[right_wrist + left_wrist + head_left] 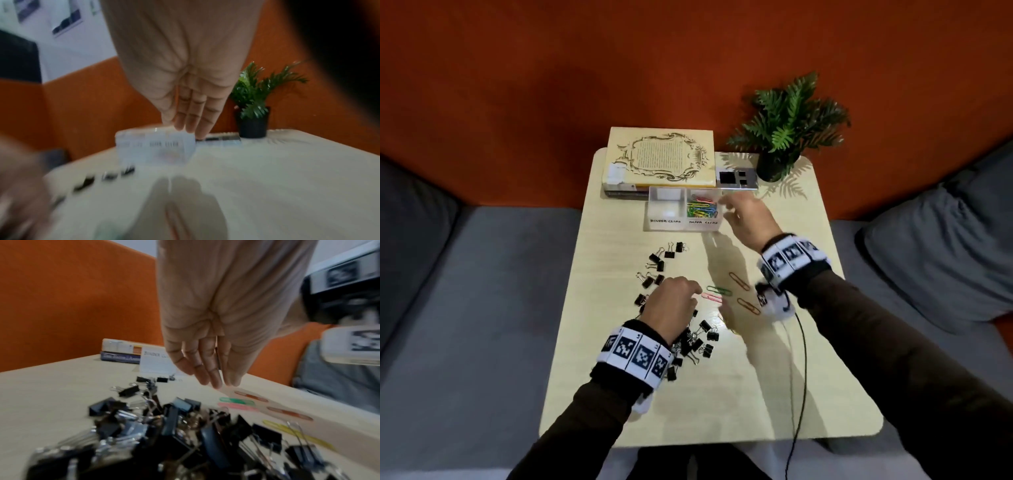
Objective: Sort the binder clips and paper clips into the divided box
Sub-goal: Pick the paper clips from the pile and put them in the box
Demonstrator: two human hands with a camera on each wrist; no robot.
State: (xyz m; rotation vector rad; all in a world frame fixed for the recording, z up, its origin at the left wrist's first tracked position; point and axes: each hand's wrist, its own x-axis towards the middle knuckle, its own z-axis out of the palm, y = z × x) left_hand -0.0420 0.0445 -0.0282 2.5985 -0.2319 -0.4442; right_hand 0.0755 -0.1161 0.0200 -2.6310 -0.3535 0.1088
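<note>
A clear divided box [650,219] stands mid-table. Its left cell, labelled binder clips, is empty, and its right cell holds several coloured paper clips [702,209]. My right hand [726,207] hovers at the box's right rim, fingers straight, holding nothing; the right wrist view, though blurred, shows those fingers [190,123] just above the box [156,146]. My left hand [697,292] hangs over the black binder clips [697,341], empty, with fingertips [216,382] pointing down near the loose green [236,400] and pink paper clips [238,407]. Two orange paper clips [739,281] lie to the right.
More binder clips [657,263] are scattered left of centre. Stacked books [659,157] sit behind the box, with a small grey device [736,178] and a potted plant [787,126] at the back right. A black cable [803,359] runs down the table's right side. Grey cushions flank the table.
</note>
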